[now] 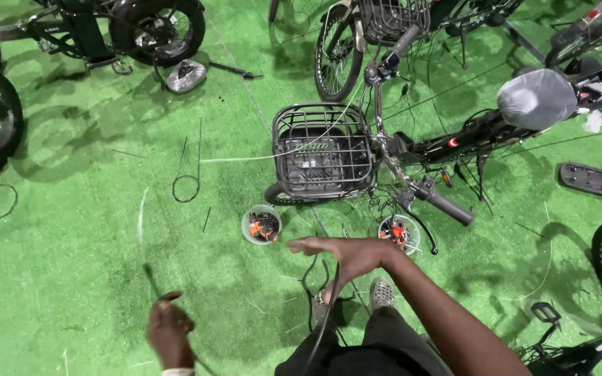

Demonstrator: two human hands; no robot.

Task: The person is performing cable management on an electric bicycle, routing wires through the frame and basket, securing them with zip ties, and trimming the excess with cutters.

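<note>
Right hand (346, 254) flat, fingers apart, black cable (325, 313) beneath | left hand (168, 327) pinched on thin wire (141, 216) | I judge cable-routing step; next needs a grip on cable.

Bare forearms, dark trousers, grey perforated shoes (380, 293) (pale band at left wrist)
</note>
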